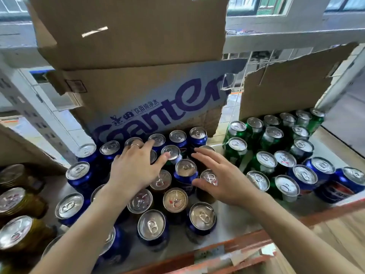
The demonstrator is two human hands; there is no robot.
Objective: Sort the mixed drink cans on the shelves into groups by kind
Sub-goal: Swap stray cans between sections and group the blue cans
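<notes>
cans (185, 169): stiff, slick, probably full and heavy (grab round the sides, not the rim) | left hand (136, 169) + right hand (221, 178): fingers spread, holding nothing

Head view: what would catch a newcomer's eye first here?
Both hands first: the left hand and right hand spread open over the blue cans packed mid-shelf, with a few darker cans mixed in. Behind them stands a cardboard box with large blue lettering; green cans cluster on the right, gold cans on the left.
</notes>
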